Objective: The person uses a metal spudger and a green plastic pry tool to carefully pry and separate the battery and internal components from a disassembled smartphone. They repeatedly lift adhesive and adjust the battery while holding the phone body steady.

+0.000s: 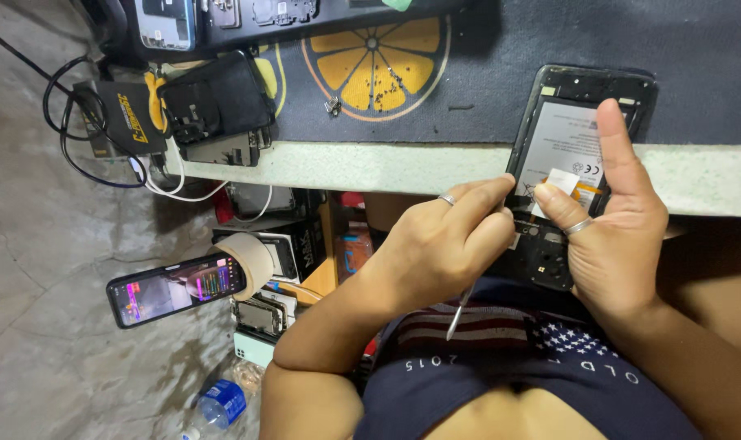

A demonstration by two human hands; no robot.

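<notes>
Opened phone, back cover off, sits between the 2 hands at the table edge. Right hand grips its lower end, thumb along the battery. Left hand pinches tweezers against the phone's side.

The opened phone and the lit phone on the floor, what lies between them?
In the head view, the left hand and forearm, then a tape roll, lie between the opened phone and lit phone.
</notes>
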